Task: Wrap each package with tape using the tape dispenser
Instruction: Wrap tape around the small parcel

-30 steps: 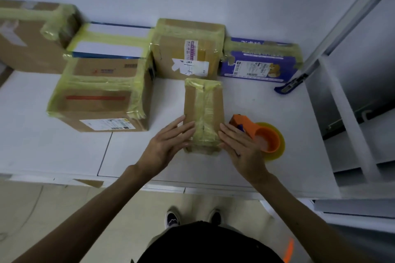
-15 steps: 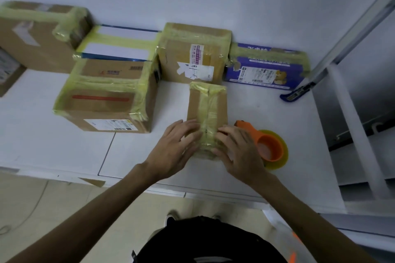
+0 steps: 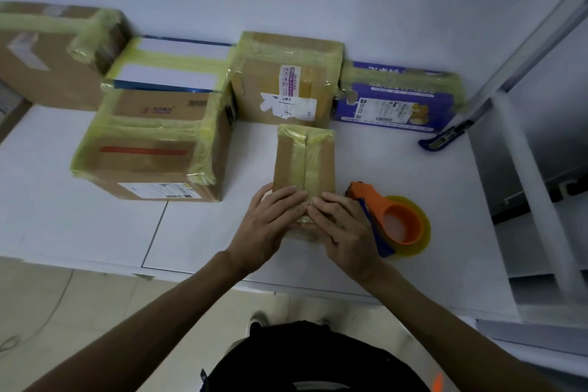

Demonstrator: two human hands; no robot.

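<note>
Pressing down on the near end of a small box (image 3: 305,159), the left hand (image 3: 270,223) and right hand (image 3: 345,227) lie side by side on its top, fingertips almost meeting. Neither grip is closed: the fingers lie fairly flat on the yellowish tape that runs lengthwise along the lid. The box sits shut on the white desk (image 3: 95,226), so its contents cannot be seen, and its near end is covered by the hands.

Just right of the right hand, the tape dispenser (image 3: 372,200) lies on the desk, orange with a blue part and a yellow roll.

Along the wall stand more taped, closed boxes: a large box (image 3: 149,153) to the left, a white-topped box (image 3: 171,73) behind it, a middle box (image 3: 286,86) just beyond the small one, a purple box (image 3: 397,102) to its right, and a brown box (image 3: 47,57) cut off at the far left.

A blue object (image 3: 440,140) by the purple box is too small to make out. Bare desk shows left of the hands, and the near edge runs just below the wrists. A white frame (image 3: 537,181) bounds the right side.
</note>
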